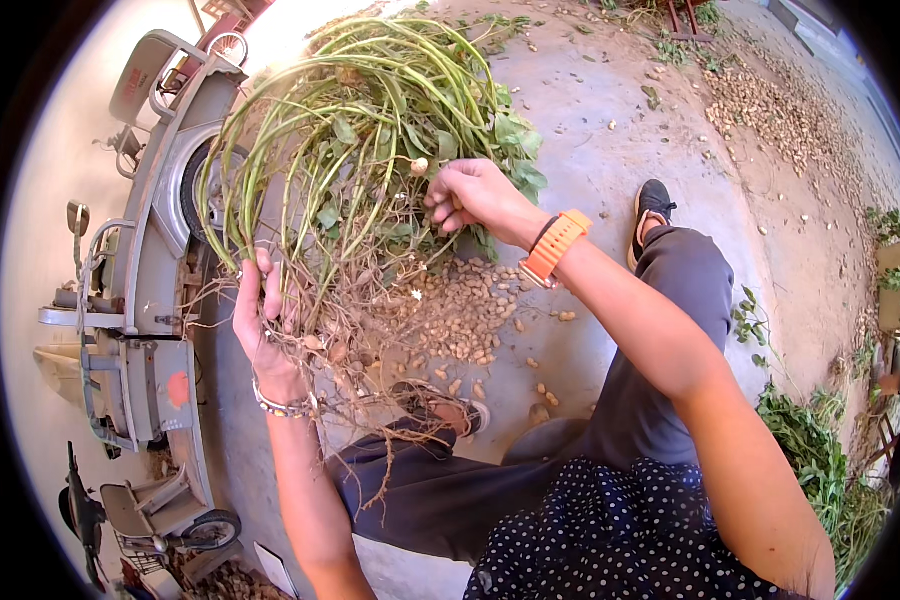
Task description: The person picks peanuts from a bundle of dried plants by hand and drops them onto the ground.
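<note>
A bundle of pulled peanut plants (375,112), with long green stems, leaves and tangled roots (345,367), arches in front of me. My left hand (266,307) grips the stems just above the roots. At the bundle's right side is my right hand (461,196), its fingers curled; whether something sits between them is hidden. A pale peanut pod (419,166) hangs on a thin strand just left of those fingers. Below, loose peanuts (465,307) lie heaped on the concrete floor between my feet.
A grey three-wheeled cargo vehicle (157,225) stands along the left. A larger spread of peanuts (787,112) lies at the upper right. Cut green plants (802,435) are piled at the lower right. My shoe (651,206) rests on the floor, right of my right hand.
</note>
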`<state>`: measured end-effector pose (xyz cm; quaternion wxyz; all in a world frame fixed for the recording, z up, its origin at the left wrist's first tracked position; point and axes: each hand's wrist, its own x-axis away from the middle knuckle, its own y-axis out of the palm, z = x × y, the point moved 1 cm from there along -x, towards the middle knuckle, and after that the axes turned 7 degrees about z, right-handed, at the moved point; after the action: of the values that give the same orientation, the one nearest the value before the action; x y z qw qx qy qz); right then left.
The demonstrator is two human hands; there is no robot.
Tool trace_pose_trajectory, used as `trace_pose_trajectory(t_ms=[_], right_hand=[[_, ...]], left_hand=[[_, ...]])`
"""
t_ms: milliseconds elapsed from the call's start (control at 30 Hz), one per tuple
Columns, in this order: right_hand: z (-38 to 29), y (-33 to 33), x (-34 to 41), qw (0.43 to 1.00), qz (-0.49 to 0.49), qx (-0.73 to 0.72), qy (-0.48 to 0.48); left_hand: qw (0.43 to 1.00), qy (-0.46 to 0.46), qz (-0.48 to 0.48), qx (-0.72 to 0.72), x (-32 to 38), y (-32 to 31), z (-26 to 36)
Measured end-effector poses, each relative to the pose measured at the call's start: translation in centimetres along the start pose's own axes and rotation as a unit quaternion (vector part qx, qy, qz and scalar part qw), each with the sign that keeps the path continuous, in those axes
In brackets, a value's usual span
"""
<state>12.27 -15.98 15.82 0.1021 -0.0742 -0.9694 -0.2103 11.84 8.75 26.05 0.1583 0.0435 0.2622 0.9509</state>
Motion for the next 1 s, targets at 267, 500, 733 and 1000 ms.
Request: trace_pose_trajectory(t_ms=[267,500,733,1000], right_hand=[[-2.3,-0.1,2.7,0.966,-0.130,-0.221,0.034],[-2.3,0.5,2.3,0.974,-0.121,-0.186,0.035],[0.4,0.6,1.3,0.989,-0.116,-0.059,0.062],[5.3,-0.5,0.1,0.994,-0.087,-0.013,0.067]], left_hand=[[0.997,0.000,0.050,-0.066,0.7,0.7,0.0],[0.990,-0.004,0.071,-0.123,0.3,0.6,-0.8],[0.902,0.004,0.193,-0.386,-3.6,-4.5,-2.5],[0.538,0.237,0.066,-0.806,-4.0,-3.3,-6.4]])
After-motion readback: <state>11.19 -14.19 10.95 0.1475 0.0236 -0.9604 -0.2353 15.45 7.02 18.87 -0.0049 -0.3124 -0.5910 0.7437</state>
